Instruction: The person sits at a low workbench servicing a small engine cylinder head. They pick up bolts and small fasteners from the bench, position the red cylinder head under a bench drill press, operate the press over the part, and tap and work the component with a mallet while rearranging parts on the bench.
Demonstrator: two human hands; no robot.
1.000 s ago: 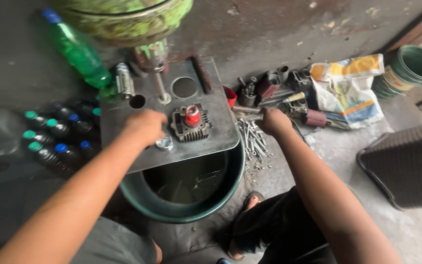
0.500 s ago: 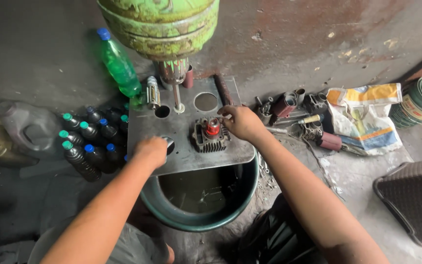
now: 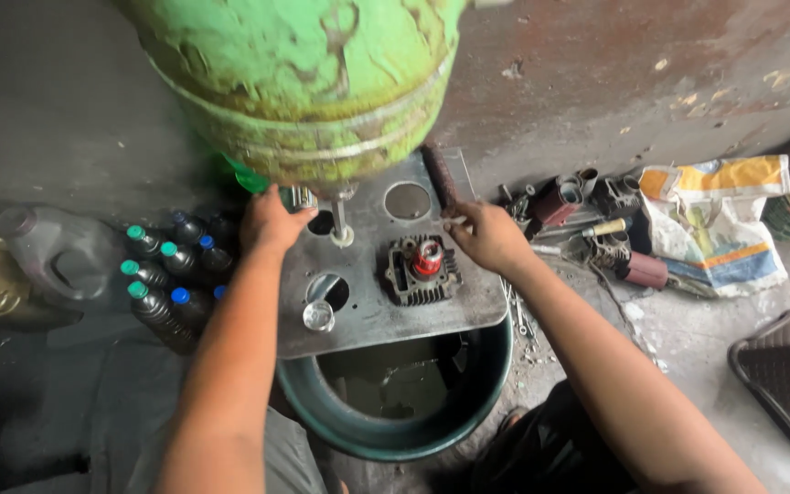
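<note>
Head view: A finned engine cylinder (image 3: 421,271) with a red part in its bore is seen at the centre of a grey steel plate (image 3: 377,316), which is laid across the rim of a dark green tub (image 3: 395,430). The left hand (image 3: 270,221) is placed at the plate's far left corner, its fingers curled around a small shiny metal cylinder (image 3: 300,197) beneath a large green machine housing (image 3: 308,82); how tightly they are closed cannot be told. The right hand (image 3: 488,236) is held over the plate's far right edge, just beyond the engine cylinder and apart from it, with fingertips (image 3: 454,220) pinched together on a small pale object too small to identify. A short silver cap (image 3: 318,316) is stood on the plate's near left part, beside a round hole. Capped dark bottles (image 3: 162,274) are clustered left of the plate, with a grey jug (image 3: 57,261) farther left. Scattered tools (image 3: 587,215) and a printed sack (image 3: 715,224) are spread right of the plate.
</note>
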